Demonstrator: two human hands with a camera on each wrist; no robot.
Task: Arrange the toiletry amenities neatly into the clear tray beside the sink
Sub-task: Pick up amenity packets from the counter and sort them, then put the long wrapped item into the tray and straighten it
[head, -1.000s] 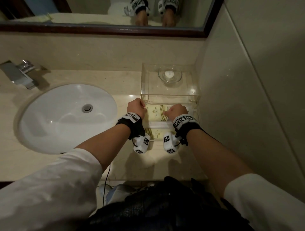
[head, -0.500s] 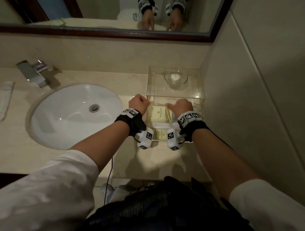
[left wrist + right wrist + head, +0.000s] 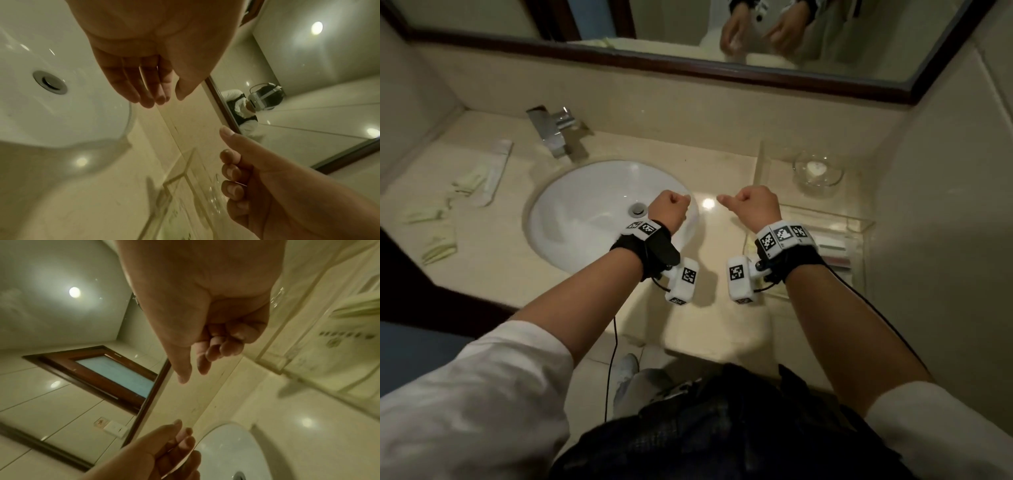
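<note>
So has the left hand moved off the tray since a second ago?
Yes. The left hand has left the clear tray and now hovers over the sink's right rim.

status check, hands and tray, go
Left hand and right hand empty, loosely curled, above counter. Clear acrylic tray holds packets. Pale green sachets left of white sink.

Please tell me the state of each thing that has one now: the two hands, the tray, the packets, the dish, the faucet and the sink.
left hand: loosely curled, holds nothing
right hand: loosely curled, holds nothing
clear tray: partly filled with packets
green packets: scattered left of the sink
glass dish: upright, holds a white round thing
faucet: no water running
sink: no water visible
</note>
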